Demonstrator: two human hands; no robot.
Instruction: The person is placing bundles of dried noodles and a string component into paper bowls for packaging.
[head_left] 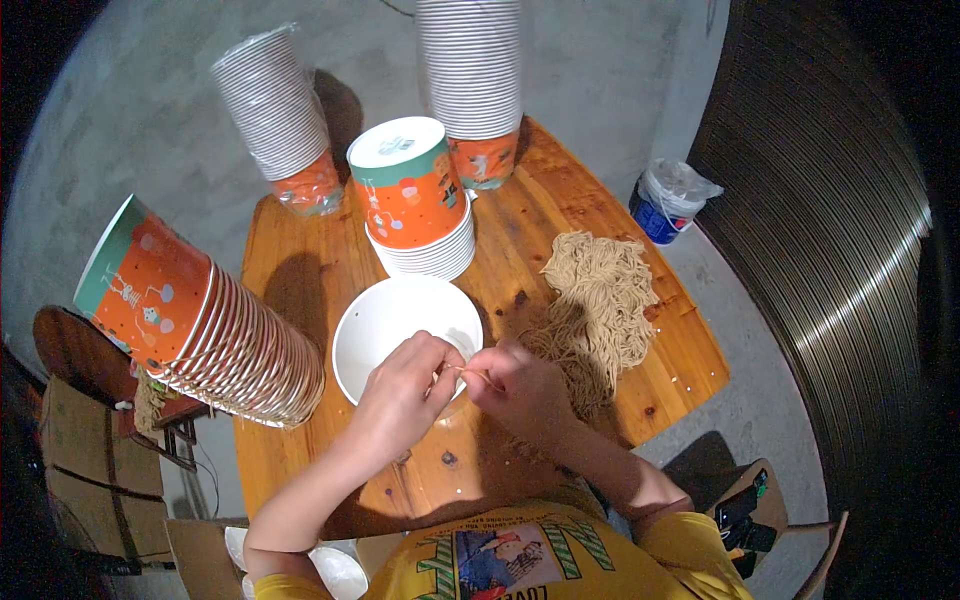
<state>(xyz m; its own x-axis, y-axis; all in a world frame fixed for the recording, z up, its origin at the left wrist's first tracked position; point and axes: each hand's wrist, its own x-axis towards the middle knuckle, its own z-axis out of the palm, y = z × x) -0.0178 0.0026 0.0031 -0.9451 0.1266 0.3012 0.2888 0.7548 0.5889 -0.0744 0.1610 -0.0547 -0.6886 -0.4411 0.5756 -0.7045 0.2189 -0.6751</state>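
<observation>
An open white paper bucket stands on the wooden table in front of me, its inside facing up. At its near right rim my left hand and my right hand meet, fingers pinched together. A thin tan cord shows between the fingertips, and both hands grip it. Part of the rim is hidden behind the fingers. To the right of the bucket lies a loose pile of tan cords, partly in the shadow of my right arm.
A leaning stack of orange-and-green paper buckets with cords on it stands at left. Behind the bucket is another upside-down stack. Two wrapped tall stacks rise at the back. A lidded pail stands beyond the table.
</observation>
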